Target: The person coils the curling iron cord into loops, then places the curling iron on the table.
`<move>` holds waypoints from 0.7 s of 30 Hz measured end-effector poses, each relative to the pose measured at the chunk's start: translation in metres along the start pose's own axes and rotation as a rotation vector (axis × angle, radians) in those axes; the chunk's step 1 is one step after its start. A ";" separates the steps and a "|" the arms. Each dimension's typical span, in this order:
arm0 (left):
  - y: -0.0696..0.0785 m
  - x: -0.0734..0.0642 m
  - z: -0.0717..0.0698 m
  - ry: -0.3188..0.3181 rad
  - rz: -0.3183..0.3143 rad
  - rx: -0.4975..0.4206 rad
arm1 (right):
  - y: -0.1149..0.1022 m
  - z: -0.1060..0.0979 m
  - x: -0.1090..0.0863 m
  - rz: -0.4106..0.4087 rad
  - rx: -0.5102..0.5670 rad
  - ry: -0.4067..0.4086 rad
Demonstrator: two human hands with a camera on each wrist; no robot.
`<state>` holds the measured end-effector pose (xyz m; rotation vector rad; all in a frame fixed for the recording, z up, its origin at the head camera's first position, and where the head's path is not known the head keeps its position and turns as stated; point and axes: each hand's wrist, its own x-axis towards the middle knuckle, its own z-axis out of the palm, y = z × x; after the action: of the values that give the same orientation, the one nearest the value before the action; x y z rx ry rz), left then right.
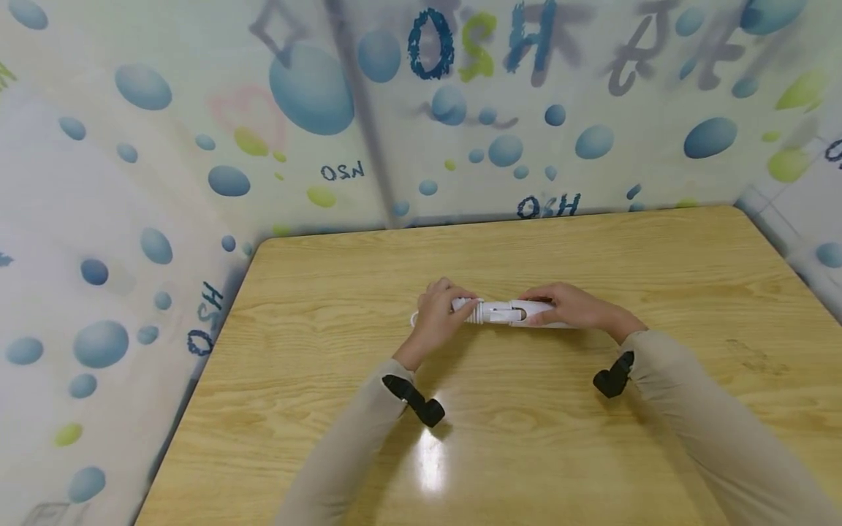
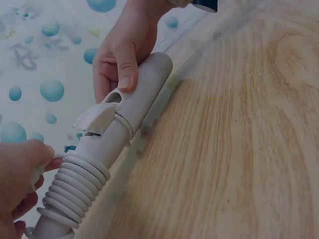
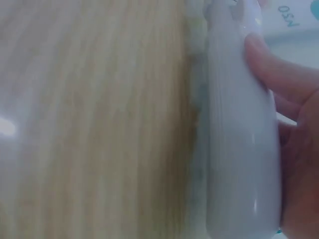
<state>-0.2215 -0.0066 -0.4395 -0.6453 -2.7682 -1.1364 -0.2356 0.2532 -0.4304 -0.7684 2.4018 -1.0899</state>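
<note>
A white plastic tubular device (image 1: 498,313) is held level just over or on the table. Its wide ribbed sleeve (image 2: 149,82) has a rounded slot, beside a raised lever flap (image 2: 97,118). White cord (image 2: 79,181) winds in several turns round the narrower part. My left hand (image 1: 437,310) is at that narrow end; in the left wrist view its curled fingers (image 2: 20,184) pinch white cord, though much is out of frame. My right hand (image 1: 569,307) grips the wide sleeve, thumb on the near side. The right wrist view shows the smooth sleeve (image 3: 244,139) against the palm.
The wooden table (image 1: 316,292) extends around both hands, with a glare spot in front. A wall with blue and green dots (image 1: 421,161) rises behind the table and at its left. Black wrist mounts (image 1: 421,402) sit on both sleeves.
</note>
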 end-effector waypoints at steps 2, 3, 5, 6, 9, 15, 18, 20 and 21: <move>-0.004 0.002 0.003 0.008 -0.007 -0.019 | 0.004 -0.003 0.004 -0.012 -0.009 0.002; -0.006 0.004 0.004 0.008 -0.011 -0.027 | 0.005 -0.004 0.005 -0.017 -0.014 -0.003; -0.008 0.006 0.005 0.006 -0.015 -0.038 | 0.008 -0.008 0.008 -0.034 -0.018 -0.018; -0.009 0.007 0.005 0.004 -0.018 -0.045 | 0.009 -0.010 0.010 -0.043 -0.027 -0.025; -0.013 0.011 0.003 -0.015 -0.023 -0.050 | 0.012 -0.015 0.013 -0.071 -0.036 -0.037; -0.023 0.024 -0.007 -0.101 -0.036 -0.048 | 0.018 -0.019 0.017 -0.067 -0.007 -0.040; -0.028 0.031 -0.011 -0.193 -0.087 -0.067 | 0.020 -0.018 0.018 -0.041 0.020 -0.044; -0.029 0.035 -0.014 -0.254 -0.133 -0.073 | 0.020 -0.017 0.018 -0.029 0.036 -0.040; -0.030 0.037 -0.015 -0.281 -0.147 -0.071 | 0.020 -0.016 0.019 -0.024 0.045 -0.037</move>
<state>-0.2688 -0.0226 -0.4400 -0.6654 -3.0668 -1.2671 -0.2652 0.2617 -0.4385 -0.7969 2.3349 -1.1251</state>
